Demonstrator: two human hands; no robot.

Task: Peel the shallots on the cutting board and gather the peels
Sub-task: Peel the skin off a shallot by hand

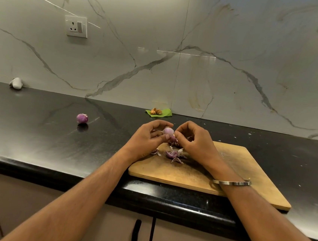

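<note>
a black stone counter (34, 136) runs under a white marble backsplash (220, 48) with grey veins. a white wall socket (77, 26) is set in the backsplash at upper left. a small grey-white lump (16, 83) sits at the counter's back edge on the left. a green leaf (160, 113) lies against the backsplash near the middle, with small brown pieces (155, 111) on it. below the counter, beige cabinet doors (18, 199) show a dark handle (135, 235).

The black countertop (34, 136) carries a wooden cutting board (237, 168), a shallot (82, 118) and a green leaf (162, 112).
</note>
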